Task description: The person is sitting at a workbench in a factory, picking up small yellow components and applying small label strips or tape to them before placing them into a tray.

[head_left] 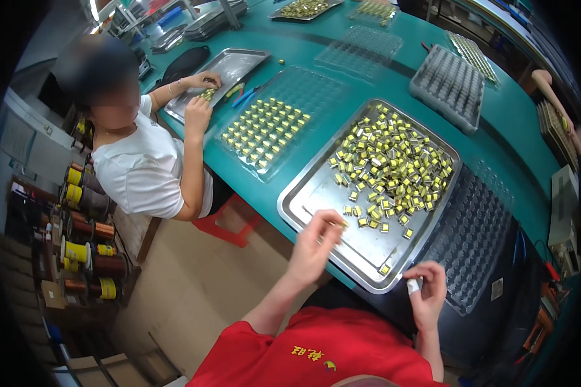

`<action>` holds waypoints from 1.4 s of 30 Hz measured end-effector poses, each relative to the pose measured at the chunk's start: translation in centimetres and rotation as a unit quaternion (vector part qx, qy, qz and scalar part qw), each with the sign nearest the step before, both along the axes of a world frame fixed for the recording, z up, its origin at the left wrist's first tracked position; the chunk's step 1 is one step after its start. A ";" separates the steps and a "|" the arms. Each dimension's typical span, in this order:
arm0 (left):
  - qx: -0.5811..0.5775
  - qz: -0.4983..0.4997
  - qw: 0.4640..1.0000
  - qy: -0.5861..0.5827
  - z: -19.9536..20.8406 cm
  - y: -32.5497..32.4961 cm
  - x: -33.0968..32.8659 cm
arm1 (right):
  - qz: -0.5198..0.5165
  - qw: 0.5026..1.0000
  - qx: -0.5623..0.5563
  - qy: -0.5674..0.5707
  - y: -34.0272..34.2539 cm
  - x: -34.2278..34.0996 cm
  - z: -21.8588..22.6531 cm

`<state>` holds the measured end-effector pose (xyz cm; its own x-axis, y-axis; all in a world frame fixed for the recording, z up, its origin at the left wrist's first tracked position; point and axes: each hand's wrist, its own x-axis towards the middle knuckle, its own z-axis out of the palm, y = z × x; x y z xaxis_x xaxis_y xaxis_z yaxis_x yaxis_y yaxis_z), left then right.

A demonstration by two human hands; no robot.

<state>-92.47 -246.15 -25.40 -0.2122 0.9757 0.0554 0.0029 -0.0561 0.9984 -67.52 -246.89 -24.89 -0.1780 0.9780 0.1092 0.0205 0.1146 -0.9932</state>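
Observation:
My left hand [313, 251] is closed in a pinch over the near left part of a metal tray [306, 200]. A small yellow piece, like the transformers in the tray, shows at its fingertips, partly hidden and blurred. Many small yellow-wrapped transformers [400, 164] lie heaped in the tray, mostly toward its far side. One lone transformer [385, 269] rests near the tray's close corner. Beside that corner is my right hand [427, 290], its fingers curled toward the thumb and a white wrap on one digit. Whatever lies between those fingertips cannot be made out.
Right of the tray lies a clear plastic blister tray [468, 242] with rows of pockets. Another blister tray [265, 132], partly filled with yellow transformers, sits to the left. Further left, a co-worker [148, 148] handles pieces over a metal tray [239, 64]. Stacked blister trays [448, 84] stand behind.

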 end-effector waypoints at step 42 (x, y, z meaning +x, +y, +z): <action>0.039 0.198 0.848 0.490 -6.2 49.3 -28.3 | 0.067 0.910 0.214 -0.348 8.6 -0.9 1.8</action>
